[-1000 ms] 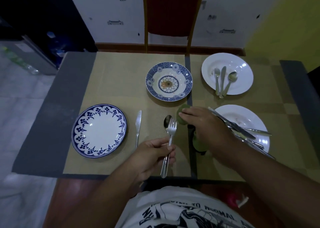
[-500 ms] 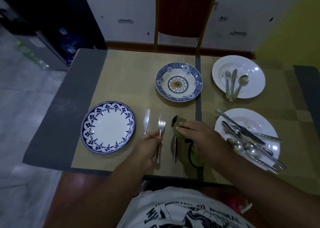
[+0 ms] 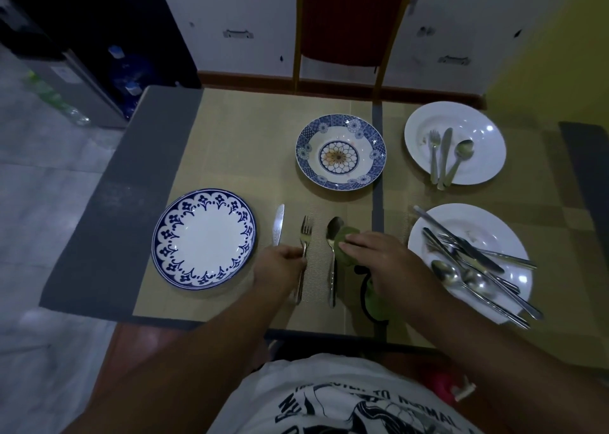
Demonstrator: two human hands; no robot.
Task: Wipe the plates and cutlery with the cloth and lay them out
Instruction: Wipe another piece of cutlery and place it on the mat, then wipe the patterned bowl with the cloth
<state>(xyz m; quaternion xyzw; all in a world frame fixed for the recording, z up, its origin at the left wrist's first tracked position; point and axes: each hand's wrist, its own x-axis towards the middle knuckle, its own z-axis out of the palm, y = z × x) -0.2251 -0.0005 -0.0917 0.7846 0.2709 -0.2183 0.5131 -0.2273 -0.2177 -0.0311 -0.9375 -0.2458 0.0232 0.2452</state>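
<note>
A blue-rimmed plate (image 3: 203, 238) lies at the left of the tan mat, with a knife (image 3: 278, 223) just to its right. My left hand (image 3: 280, 269) grips the handle of a fork (image 3: 305, 236) lying on the mat. A spoon (image 3: 333, 255) lies to the right of the fork. My right hand (image 3: 375, 262) holds the green cloth (image 3: 346, 239) against the spoon's right side. A patterned bowl plate (image 3: 341, 152) sits farther back. Two white plates carry cutlery: one at the right (image 3: 494, 232) with several pieces, one at the back right (image 3: 478, 127) with three.
A red chair (image 3: 349, 18) stands behind the table. The grey table border (image 3: 108, 203) shows on the left, with the table edge near my body. A fridge and water bottles (image 3: 128, 71) stand at the far left on the floor.
My left hand carried the fork leftward and set it down beside the knife. The spoon now lies on the mat, with my right hand and cloth beside it.
</note>
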